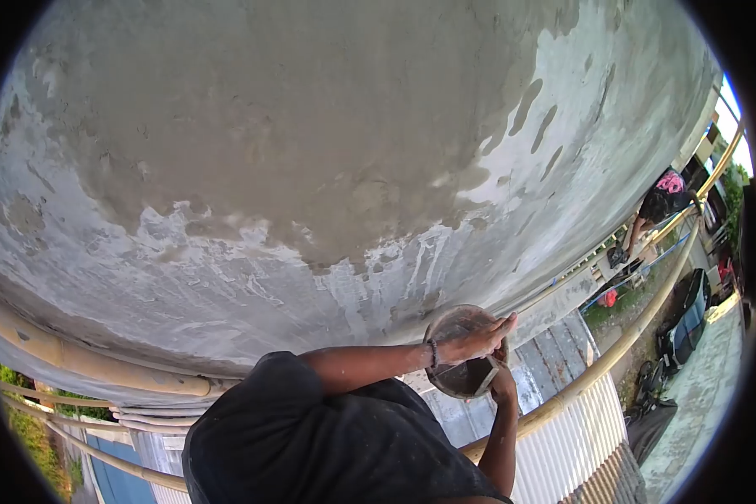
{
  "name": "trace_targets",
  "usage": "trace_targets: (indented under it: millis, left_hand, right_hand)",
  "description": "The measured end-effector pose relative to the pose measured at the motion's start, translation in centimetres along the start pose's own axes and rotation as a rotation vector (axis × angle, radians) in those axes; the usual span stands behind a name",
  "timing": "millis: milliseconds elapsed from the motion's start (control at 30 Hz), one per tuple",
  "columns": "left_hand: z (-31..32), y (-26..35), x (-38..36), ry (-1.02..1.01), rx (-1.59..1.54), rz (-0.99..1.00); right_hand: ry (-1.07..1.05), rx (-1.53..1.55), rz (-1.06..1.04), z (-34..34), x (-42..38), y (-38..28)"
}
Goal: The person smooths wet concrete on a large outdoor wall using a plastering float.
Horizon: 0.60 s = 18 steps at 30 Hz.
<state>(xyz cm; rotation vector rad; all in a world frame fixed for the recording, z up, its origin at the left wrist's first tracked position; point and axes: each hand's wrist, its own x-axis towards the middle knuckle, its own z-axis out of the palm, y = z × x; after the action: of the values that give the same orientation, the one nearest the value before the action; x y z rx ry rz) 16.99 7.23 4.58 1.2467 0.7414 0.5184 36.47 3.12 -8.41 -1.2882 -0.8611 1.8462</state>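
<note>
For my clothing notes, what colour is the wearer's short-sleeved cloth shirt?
The shirt is black, best seen in the head view.

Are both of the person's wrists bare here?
No, a dark bracelet circles the wrist of the left hand, which reaches across the round container.

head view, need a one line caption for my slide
Left hand and right hand at a round container, beside a patchy grey wall.
</note>
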Motion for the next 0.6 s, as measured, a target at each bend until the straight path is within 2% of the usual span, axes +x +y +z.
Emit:
trace_targets:
  millis: [33, 67, 133, 167, 200, 267, 300, 333, 400, 500, 533, 567, 600]
  left_hand:
    - [0.5, -0.3, -0.8, 0.107, -0.073, 0.162]
    - [0.5, -0.4, -0.9, 0.09, -0.07, 0.167]
    - [0.2, -0.4, -1.0, 0.144, -0.144, 0.016]
    - [0.1, 0.2, -1.7, 0.17, -0.169, 0.018]
    - [0.0, 0.7, -2.2, 0.148, -0.17, 0.016]
    - [0.3, 0.9, -2.8, 0.226, -0.258, -0.017]
    - [0.1, 0.4, -2.8, 0.22, -0.281, -0.013]
    - [0.2, 0.4, -3.0, 0.213, -0.285, -0.018]
    - [0.4, 0.7, -3.6, 0.286, -0.341, 0.045]
    - [0.0, 0.4, -4.0, 0.247, -0.38, 0.042]
    - [0.0, 0.4, -4.1, 0.249, -0.415, 0.052]
    - [0.0, 0.2, -4.3, 0.239, -0.414, 0.048]
    - [0.0, 0.0, -4.4, 0.237, -0.427, 0.043]
  right_hand:
    - [-0.055, -0.148, -0.042, -1.0, 0.4, 0.8]
    - [-0.04, -0.146, -0.051, -0.7, -0.5, 0.3]
    - [0.091, 0.089, 0.108, 0.4, -2.9, -1.5]
    - [0.124, 0.079, 0.125, 0.3, -4.1, -1.5]
    - [0.144, 0.086, 0.121, 0.4, -4.8, -1.4]
    - [0.277, 0.389, 0.065, 1.8, -7.1, -2.7]
    - [0.327, 0.553, 0.034, 0.4, -6.2, -1.5]
    - [0.257, 0.603, 0.003, -0.4, -6.1, -1.3]
    - [0.268, 0.663, -0.049, 1.4, -7.2, -4.0]
    - [0.255, 0.549, -0.319, 3.0, -8.7, -8.0]
    - [0.337, 0.26, -0.467, 3.1, -8.4, -9.0]
    - [0.574, -0.138, -0.714, 5.0, -8.4, -10.8]
    - [0.477, 0.016, -0.715, 8.6, -9.4, -14.1]
